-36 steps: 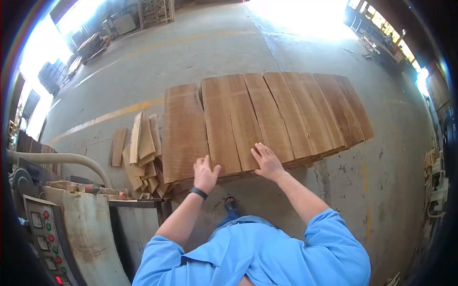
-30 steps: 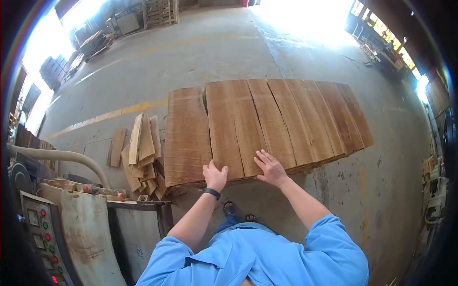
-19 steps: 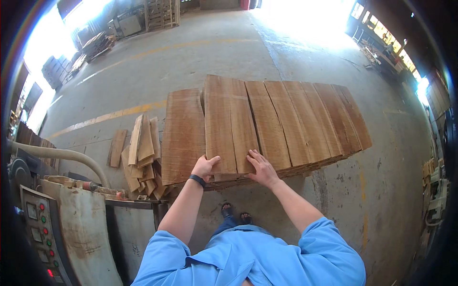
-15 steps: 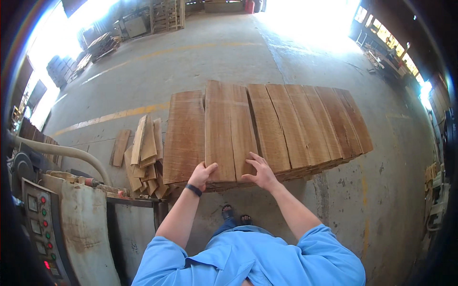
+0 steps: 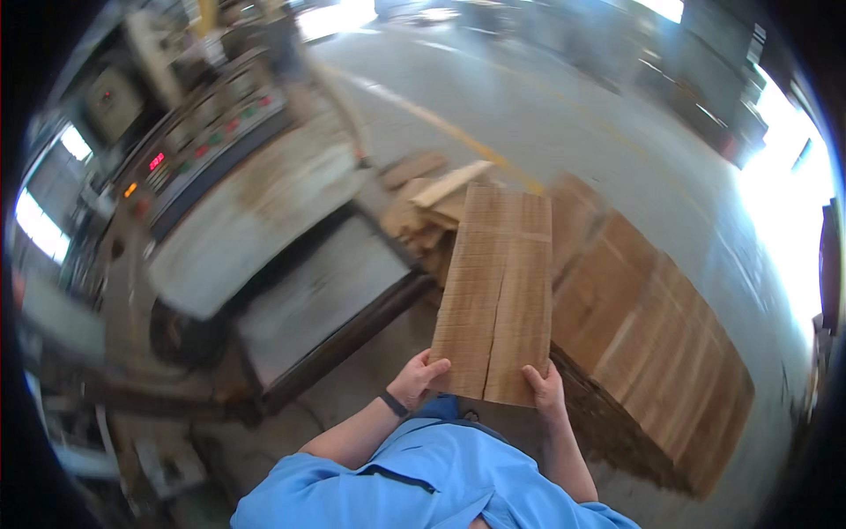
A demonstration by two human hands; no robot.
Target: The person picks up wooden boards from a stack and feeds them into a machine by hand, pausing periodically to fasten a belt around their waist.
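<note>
A broad brown wooden board (image 5: pixel 495 300) is held up in front of my body, with a dark crack running along its length from the near end. My left hand (image 5: pixel 418 381) grips its near left corner, thumb on top. At the near right corner, my right hand (image 5: pixel 545 390) holds the edge, also with the thumb over the upper face. The fingers of both hands are largely hidden under the wood. To the right of the board stands a stack of similar boards (image 5: pixel 656 326), smeared by motion.
At left is a machine with a button panel (image 5: pixel 216 150), a pale worn metal cover (image 5: pixel 264 212) and a flat metal table (image 5: pixel 326 286) with a dark edge. Beyond the board lies a pile of wood offcuts (image 5: pixel 423 198). Grey concrete floor (image 5: pixel 529 97) with yellow lines stretches behind.
The cracked board has been lifted off the stack and brought toward my body in both hands. My view has swung left, so the machine shows more and the stack sits further right.
</note>
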